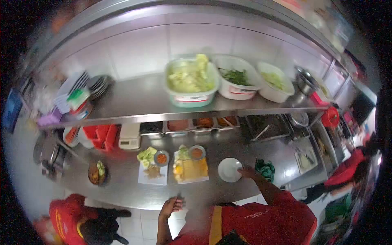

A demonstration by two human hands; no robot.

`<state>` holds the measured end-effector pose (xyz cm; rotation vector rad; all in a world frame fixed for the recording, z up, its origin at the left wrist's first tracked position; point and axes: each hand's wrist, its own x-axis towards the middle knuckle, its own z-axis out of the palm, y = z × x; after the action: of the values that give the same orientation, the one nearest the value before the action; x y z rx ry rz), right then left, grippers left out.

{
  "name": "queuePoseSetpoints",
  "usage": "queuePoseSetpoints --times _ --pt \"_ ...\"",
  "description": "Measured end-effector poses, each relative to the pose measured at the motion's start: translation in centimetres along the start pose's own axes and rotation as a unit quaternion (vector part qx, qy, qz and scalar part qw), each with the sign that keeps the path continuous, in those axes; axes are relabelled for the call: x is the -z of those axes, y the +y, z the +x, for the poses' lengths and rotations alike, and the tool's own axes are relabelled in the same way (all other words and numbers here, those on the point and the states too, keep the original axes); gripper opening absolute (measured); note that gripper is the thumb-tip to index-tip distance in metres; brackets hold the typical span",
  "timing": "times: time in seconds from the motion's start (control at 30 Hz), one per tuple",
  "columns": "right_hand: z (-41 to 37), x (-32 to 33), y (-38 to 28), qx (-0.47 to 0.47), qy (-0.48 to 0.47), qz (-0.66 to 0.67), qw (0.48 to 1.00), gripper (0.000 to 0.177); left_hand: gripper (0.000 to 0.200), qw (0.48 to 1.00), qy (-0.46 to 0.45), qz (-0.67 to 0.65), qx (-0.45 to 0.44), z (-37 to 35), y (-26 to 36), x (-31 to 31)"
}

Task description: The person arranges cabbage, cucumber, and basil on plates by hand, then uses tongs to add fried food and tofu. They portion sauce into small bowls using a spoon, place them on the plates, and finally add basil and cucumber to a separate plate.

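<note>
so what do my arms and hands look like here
Both are bare, no gloves: left hand, right hand. The right arm wears a red sleeve ending near the elbow, with the forearm uncovered. The left forearm is uncovered too; its sleeve is out of view. Too blurred to tell rings or a watch.

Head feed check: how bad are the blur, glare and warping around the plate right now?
Head view: heavy fisheye, the shelf bows and the corners go black; head view soft throughout, smeared most at the stacked dishes on the left; glare washes the wall behind the shelf; the white plate by the right hand is blown out, without detail; the left hand is blurred.
</note>
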<state>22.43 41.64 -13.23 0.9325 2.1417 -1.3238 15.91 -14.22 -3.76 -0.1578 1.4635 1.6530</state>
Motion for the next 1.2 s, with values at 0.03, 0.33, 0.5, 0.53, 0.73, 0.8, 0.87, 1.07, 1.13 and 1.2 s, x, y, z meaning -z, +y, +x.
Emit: queuePoseSetpoints --times 0.03,0.33,0.5,0.53,0.73,0.8,0.87,1.07,1.13,1.2 --pt "-3.3 1.0 -3.5 0.068 0.043 -0.115 0.99 0.066 0.05 1.0 -0.006 0.015 0.002 -0.4 1.0 -0.6" --pt "-29.2 14.3 -35.5 0.53 0.177 -0.095 0.824 0.047 0.042 0.958 -0.179 0.181 -0.133 -0.5 13.7 -11.5" --pt "-24.7 16.1 -41.6 0.591 0.419 -0.295 0.623 0.037 0.04 0.892 -0.016 0.297 -0.339 0.3 24.4 -20.0" --pt "-23.7 16.1 -41.9 0.547 0.394 -0.348 0.651 0.035 0.044 0.876 -0.026 0.236 -0.421 -0.1 26.5 -22.3" --pt "-26.6 15.1 -39.2 0.602 0.403 -0.321 0.61 0.022 0.067 0.673 0.235 0.382 -0.588 -2.0 34.2 -30.9" --pt "-27.1 15.1 -38.1 0.605 0.4 -0.333 0.602 0.023 0.062 0.579 0.268 0.46 -0.617 -1.4 35.0 -32.1" --pt "-27.6 15.5 -37.4 0.635 0.377 -0.354 0.574 0.026 0.058 0.571 0.267 0.443 -0.637 0.0 34.7 -32.0" --pt "-31.1 17.3 -37.7 0.622 0.158 -0.344 0.685 0.032 0.039 0.569 0.262 0.417 -0.658 0.9 33.3 -32.2" --pt "-30.8 18.5 -39.4 0.62 0.192 -0.326 0.687 0.033 0.039 0.567 0.262 0.422 -0.658 0.8 33.1 -32.2" --pt "-29.8 19.9 -41.7 0.593 0.262 -0.317 0.692 0.036 0.04 0.564 0.262 0.426 -0.657 0.9 32.7 -32.1"
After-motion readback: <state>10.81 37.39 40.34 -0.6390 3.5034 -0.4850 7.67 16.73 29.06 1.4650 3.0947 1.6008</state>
